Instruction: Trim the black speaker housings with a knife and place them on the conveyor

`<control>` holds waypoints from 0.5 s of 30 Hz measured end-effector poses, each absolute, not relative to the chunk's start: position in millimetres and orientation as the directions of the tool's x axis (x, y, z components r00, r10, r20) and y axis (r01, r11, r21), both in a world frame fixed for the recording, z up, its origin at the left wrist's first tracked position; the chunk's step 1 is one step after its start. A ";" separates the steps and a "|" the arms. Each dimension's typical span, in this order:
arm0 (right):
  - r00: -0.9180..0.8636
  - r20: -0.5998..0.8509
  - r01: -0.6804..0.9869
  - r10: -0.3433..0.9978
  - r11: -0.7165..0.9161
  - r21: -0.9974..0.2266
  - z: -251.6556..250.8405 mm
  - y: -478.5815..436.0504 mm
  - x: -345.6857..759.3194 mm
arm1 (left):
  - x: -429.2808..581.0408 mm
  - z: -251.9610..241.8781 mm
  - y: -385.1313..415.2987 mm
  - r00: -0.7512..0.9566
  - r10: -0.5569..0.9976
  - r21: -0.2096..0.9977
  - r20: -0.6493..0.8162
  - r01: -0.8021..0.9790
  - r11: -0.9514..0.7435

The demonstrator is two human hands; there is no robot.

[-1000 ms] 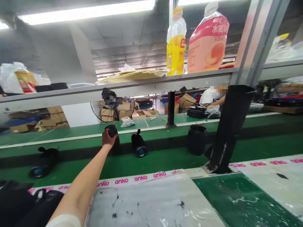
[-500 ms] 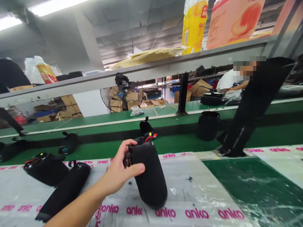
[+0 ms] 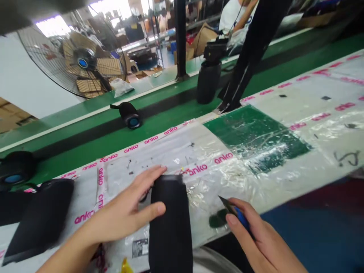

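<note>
My left hand [image 3: 135, 210] is closed round the upper left side of a black cylindrical speaker [image 3: 170, 227]. The speaker stands close in front of me, its lower end cut off by the frame. Red and yellow wire ends show faintly by its top. In my right hand [image 3: 253, 231] is a knife [image 3: 227, 204] with a dark pointed blade and a blue handle, gripped between thumb and fingers. Its tip points up and left, apart from the speaker. More black speakers [image 3: 42, 216] lie on the plastic-covered bench [image 3: 159, 157] at the left.
Behind the bench runs a green conveyor [image 3: 93, 140] carrying a small speaker [image 3: 129, 115] and a black cylinder [image 3: 209, 83]. A slanted black post [image 3: 250, 57] rises from the bench edge. Beyond are a fan [image 3: 82, 62] and a person in a white top [image 3: 229, 17].
The view has tilted down and shifted right. My left hand has brought the speaker nearer to me. My right hand, holding the knife, has come into view.
</note>
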State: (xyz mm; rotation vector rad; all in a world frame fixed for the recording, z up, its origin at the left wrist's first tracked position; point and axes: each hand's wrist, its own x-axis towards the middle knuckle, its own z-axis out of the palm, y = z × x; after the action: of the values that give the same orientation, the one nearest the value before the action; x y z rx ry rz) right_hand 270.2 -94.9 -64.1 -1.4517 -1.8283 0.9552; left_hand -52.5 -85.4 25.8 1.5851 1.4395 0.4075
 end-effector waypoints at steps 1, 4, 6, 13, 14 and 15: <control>-0.289 0.077 0.577 0.954 0.238 -0.781 -61.1 -94.4 269.3 | -53.0 29.7 -79.2 0.274 0.914 0.753 -0.300 0.657 0.050; -0.445 0.275 0.610 0.852 0.513 -0.603 -54.7 -92.8 263.0 | -46.4 36.0 -62.8 0.292 0.919 0.725 -0.264 0.689 -0.011; -0.513 0.342 0.638 0.787 0.616 -0.462 -50.1 -89.7 255.5 | -36.1 32.9 -57.0 0.249 0.934 0.733 -0.257 0.680 0.020; -0.654 0.349 0.669 0.671 0.729 -0.148 -26.7 -64.8 232.2 | -17.9 -7.8 -69.0 0.124 0.945 0.855 -0.302 0.474 0.211; -0.677 0.305 0.664 0.670 0.734 -0.140 -23.1 -62.5 231.1 | -17.9 -13.1 -73.2 0.164 0.932 0.886 -0.323 0.398 0.237; -0.695 0.260 0.661 0.670 0.738 -0.133 -19.5 -61.0 230.4 | -17.9 -17.7 -77.2 0.206 0.917 0.908 -0.342 0.325 0.266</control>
State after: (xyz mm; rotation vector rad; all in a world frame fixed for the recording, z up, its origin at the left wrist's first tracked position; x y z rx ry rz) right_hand 230.4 -61.0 -19.5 -1.0405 -2.6493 0.0411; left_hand -17.9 -77.2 -17.7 1.2850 1.3490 0.6310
